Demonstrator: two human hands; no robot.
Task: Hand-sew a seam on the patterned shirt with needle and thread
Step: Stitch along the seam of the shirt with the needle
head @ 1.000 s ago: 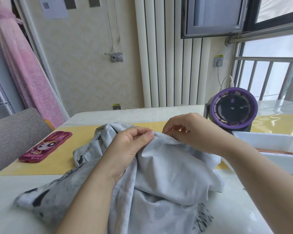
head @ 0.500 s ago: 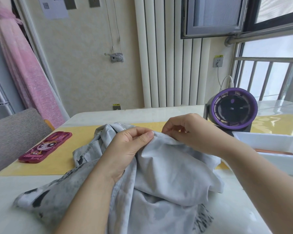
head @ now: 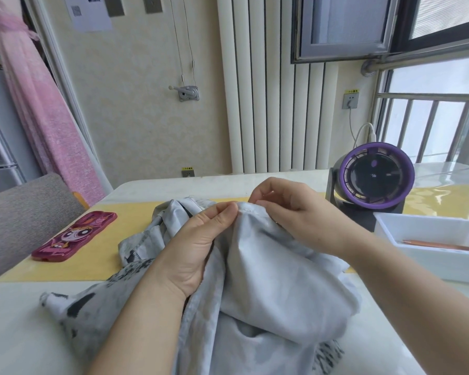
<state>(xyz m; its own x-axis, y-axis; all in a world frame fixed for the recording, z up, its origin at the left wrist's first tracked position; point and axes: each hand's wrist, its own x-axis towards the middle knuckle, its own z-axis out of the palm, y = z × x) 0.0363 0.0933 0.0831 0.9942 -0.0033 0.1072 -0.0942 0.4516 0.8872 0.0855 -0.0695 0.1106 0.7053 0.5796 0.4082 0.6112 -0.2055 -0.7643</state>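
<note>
Shirts, one: the shirt (head: 268, 282), pale grey with dark markings, lies bunched on the near half of the table (head: 16, 334). It is heaped up toward the middle, where both hands meet at its top edge.

Hands, two. The left hand (head: 198, 239) pinches a fold of the shirt's edge between thumb and forefinger, its forearm lying across the cloth. The right hand (head: 295, 212) has its fingers curled over the same edge just beside the left and nips the cloth there. We cannot make out a needle or thread; both are too small to tell.

Mats, one: a yellow mat (head: 79, 266) runs across the table under the shirt's far part.

Phones, one: a pink phone (head: 75, 236) with a cartoon face lies on the mat, left of the shirt and apart from it.

Trays, one: a white tray (head: 439, 263) on the right holds one copper-coloured rod (head: 439, 245).

Fans, one: a purple-rimmed fan (head: 377, 177) stands behind the tray.

Chairs, one: a grey chair (head: 19, 220) stands at the table's left side.

The table is white and glossy. Beyond it we list one white radiator (head: 268, 90), one pink curtain (head: 44, 117) and one barred window (head: 431, 109).
</note>
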